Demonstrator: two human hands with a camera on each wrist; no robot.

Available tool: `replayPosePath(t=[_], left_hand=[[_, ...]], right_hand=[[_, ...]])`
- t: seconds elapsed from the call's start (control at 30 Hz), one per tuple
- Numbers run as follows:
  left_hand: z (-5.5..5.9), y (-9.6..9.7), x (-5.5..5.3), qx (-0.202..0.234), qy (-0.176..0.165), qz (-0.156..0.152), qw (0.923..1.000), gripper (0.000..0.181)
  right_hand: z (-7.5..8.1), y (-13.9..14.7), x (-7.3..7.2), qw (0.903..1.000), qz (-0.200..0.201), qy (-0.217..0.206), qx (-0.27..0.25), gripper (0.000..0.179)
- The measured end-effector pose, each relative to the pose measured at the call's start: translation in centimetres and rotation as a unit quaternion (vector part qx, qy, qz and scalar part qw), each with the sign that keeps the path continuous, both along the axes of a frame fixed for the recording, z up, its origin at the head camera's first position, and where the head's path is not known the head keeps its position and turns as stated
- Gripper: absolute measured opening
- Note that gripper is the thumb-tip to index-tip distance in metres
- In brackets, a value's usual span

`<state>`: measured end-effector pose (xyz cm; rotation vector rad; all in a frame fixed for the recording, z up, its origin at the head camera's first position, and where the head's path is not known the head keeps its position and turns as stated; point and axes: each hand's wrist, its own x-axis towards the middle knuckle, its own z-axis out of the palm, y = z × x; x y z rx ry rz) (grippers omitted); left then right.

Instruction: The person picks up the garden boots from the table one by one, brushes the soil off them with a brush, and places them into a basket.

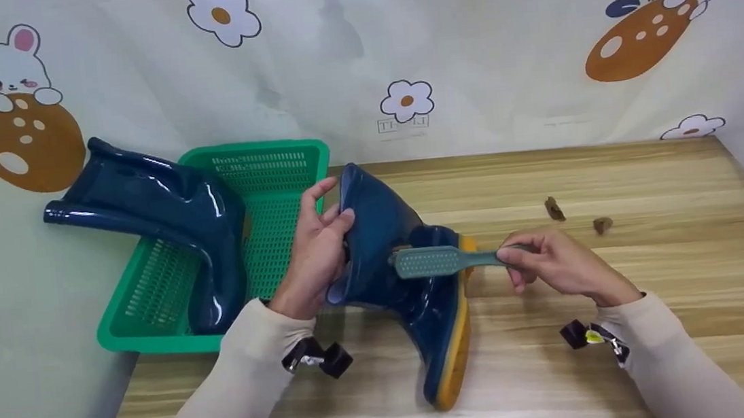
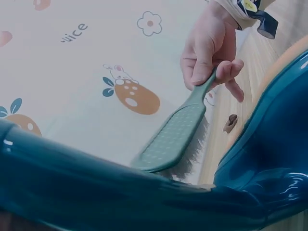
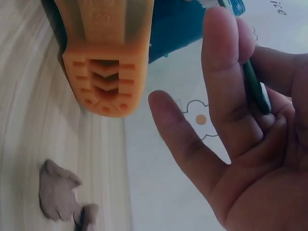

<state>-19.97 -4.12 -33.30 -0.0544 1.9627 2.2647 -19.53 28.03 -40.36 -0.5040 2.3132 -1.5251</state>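
Note:
A dark blue rubber boot point(image 1: 380, 225) with a yellow-orange sole point(image 3: 108, 86) lies tilted over the table, its toe toward me. My left hand point(image 1: 315, 255) holds it by the top edge of the shaft; some of those fingers are hidden. Between thumb and fingers, my right hand point(image 1: 554, 261) pinches the handle of a green brush point(image 1: 428, 262). The brush head is over the shaft, bristles point(image 2: 192, 159) facing the boot. Beside the head's tip shows a small brown patch. In the right wrist view two right-hand fingers stretch away from the handle.
At the left stands a green plastic basket point(image 1: 160, 347), with another blue boot point(image 1: 159, 195) leaning in it, its shaft sticking out over the rim. Two small brown lumps, one nearer point(image 1: 554, 209) and one further right point(image 1: 603, 225), lie on the wooden table point(image 1: 691, 260). A printed cloth point(image 1: 499, 40) hangs behind.

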Motion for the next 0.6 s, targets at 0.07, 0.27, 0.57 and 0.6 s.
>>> replayPosePath(t=[0.07, 0.27, 0.57, 0.6], left_hand=[[-0.1, -0.2, 0.0, -0.011, -0.001, 0.002, 0.9999, 0.043], [-0.1, -0.4, 0.2, -0.035, -0.012, 0.01, 0.9993, 0.042], [-0.1, 0.1, 0.2, 0.002, 0.007, 0.004, 1.0, 0.042], [-0.2, 0.1, 0.1, 0.004, 0.007, 0.005, 1.0, 0.042]], right_hand=[[-0.2, 0.5, 0.0, 0.9996, -0.012, 0.013, 0.02, 0.029], [0.3, 2.3, 0.3, 0.9991, -0.032, 0.029, 0.003, 0.027], [1.6, -0.4, 0.0, 0.9962, 0.053, 0.029, -0.063, 0.028], [1.4, -0.8, -0.1, 0.997, 0.05, 0.005, -0.059, 0.029]])
